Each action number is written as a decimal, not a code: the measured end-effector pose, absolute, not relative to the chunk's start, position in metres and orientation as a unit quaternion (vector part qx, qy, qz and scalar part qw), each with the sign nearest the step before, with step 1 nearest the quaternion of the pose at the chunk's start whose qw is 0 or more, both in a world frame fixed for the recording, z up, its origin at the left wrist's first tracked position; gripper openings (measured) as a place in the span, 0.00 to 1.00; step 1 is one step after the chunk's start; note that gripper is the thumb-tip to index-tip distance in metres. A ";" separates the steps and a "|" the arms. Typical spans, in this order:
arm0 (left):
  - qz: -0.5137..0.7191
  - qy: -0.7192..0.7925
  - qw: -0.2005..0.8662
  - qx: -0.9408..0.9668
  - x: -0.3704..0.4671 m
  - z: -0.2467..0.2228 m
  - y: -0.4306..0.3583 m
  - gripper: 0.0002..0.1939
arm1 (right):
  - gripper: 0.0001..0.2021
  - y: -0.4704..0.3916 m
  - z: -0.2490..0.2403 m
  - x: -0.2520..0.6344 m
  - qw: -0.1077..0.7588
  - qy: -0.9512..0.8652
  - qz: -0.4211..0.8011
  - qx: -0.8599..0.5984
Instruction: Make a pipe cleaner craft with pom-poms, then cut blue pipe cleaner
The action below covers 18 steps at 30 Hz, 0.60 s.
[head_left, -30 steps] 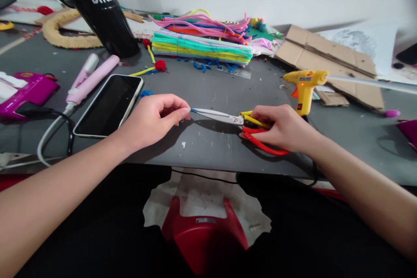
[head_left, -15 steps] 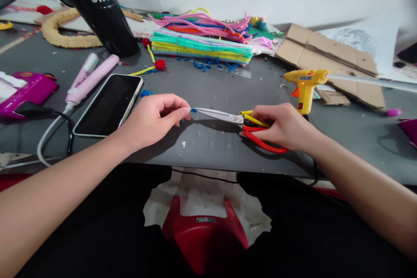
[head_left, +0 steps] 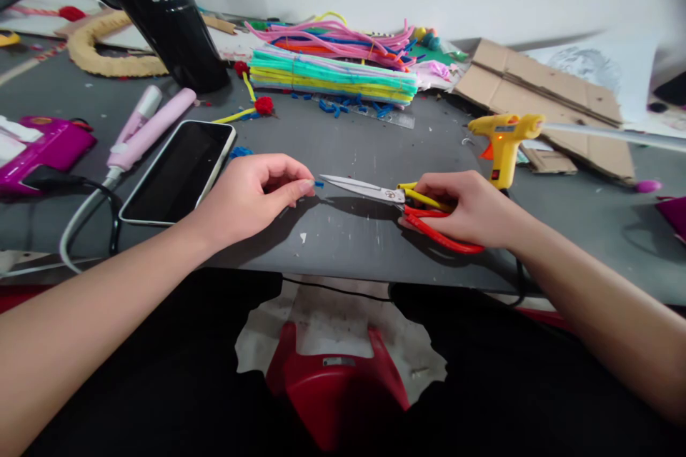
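Observation:
Between thumb and fingertips, my left hand (head_left: 262, 193) pinches a small blue piece (head_left: 319, 184), whose end sticks out to the right. My right hand (head_left: 455, 207) grips scissors (head_left: 364, 189) by their red handle, and their blades look closed. The blade tips point left and end just above and beside the blue piece, apart from it. A yellow stick (head_left: 426, 198) also shows under the fingers of my right hand. Behind my left hand lies a small blue clump (head_left: 241, 152), partly hidden.
A phone (head_left: 179, 171), a pink hair iron (head_left: 153, 128) and a black tumbler (head_left: 176, 21) stand or lie left. Bundled pipe cleaners (head_left: 332, 77) and blue bits (head_left: 336, 107) are at the back. A yellow glue gun (head_left: 504, 143) and cardboard (head_left: 547, 100) are right.
The scissors and my right hand have moved slightly right, so the blade tips have drawn back from the blue piece. My left hand has barely moved.

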<state>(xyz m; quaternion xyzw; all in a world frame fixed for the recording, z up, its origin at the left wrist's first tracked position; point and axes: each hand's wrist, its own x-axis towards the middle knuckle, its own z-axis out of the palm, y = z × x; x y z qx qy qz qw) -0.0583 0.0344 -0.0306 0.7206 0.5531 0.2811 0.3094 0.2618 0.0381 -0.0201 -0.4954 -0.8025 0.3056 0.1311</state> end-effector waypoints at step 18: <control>0.294 0.556 0.303 0.716 -0.057 -0.028 0.034 0.12 | 0.15 0.039 -0.020 0.262 0.123 -0.814 0.289 -0.489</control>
